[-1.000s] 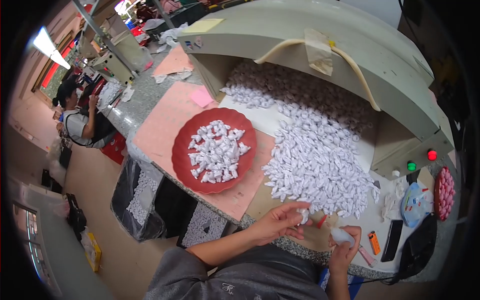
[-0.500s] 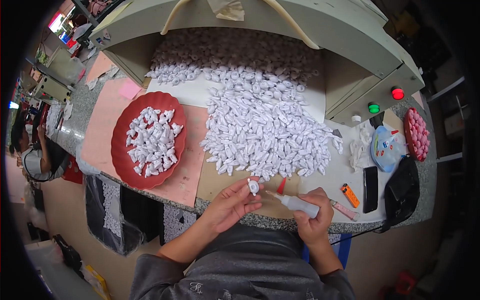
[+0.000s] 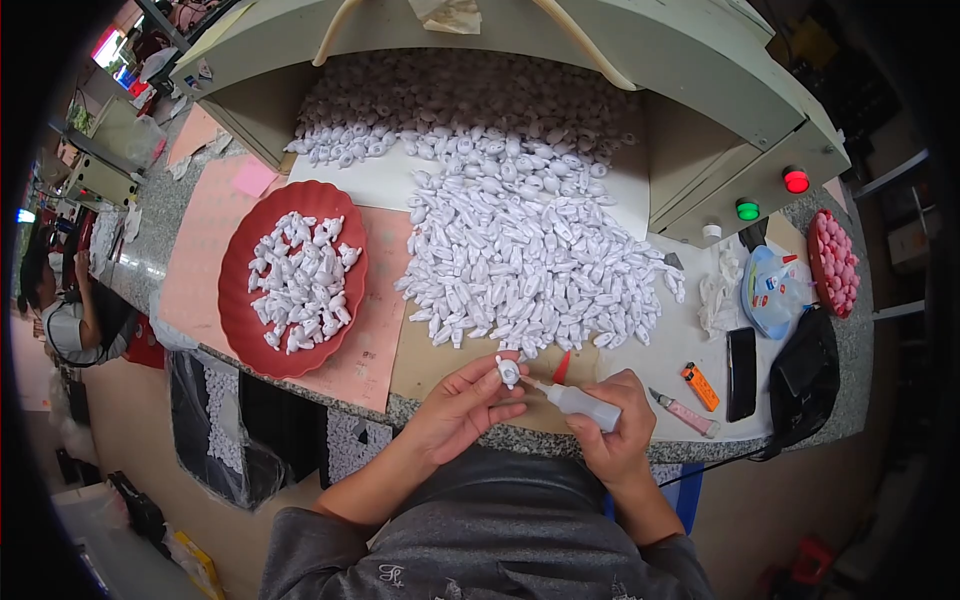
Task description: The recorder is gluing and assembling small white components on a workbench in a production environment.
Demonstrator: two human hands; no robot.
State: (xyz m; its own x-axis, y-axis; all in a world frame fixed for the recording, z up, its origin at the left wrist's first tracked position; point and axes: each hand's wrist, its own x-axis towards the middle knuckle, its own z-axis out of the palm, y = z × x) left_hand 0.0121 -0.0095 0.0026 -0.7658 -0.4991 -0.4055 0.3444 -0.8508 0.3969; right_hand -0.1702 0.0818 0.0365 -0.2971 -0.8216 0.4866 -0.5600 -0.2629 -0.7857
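Note:
Between the thumb and fingers of my left hand (image 3: 460, 412) is a small white figurine part (image 3: 508, 373), rounded with little knobs. My right hand (image 3: 618, 430) grips a translucent squeeze bottle (image 3: 583, 405), tilted so its thin nozzle points left. The nozzle tip is at or very near the part; whether it touches I cannot tell. Just beyond the hands spreads a large heap of white pieces (image 3: 530, 260), elongated in front and rounder behind. A red scalloped bowl (image 3: 237, 320) at the left holds several white figurine pieces (image 3: 305, 280).
A grey cabinet (image 3: 700, 190) with red and green buttons arches over the heap. On the right lie an orange lighter (image 3: 700, 386), a utility knife (image 3: 688, 414), a black phone (image 3: 741, 375), a black bag (image 3: 803, 385) and a bowl of pink pieces (image 3: 835, 265). A person (image 3: 80, 310) sits far left.
My right hand has moved left with the squeeze bottle, bringing its nozzle up to the white part. My left hand has stayed almost in place, the part turned slightly.

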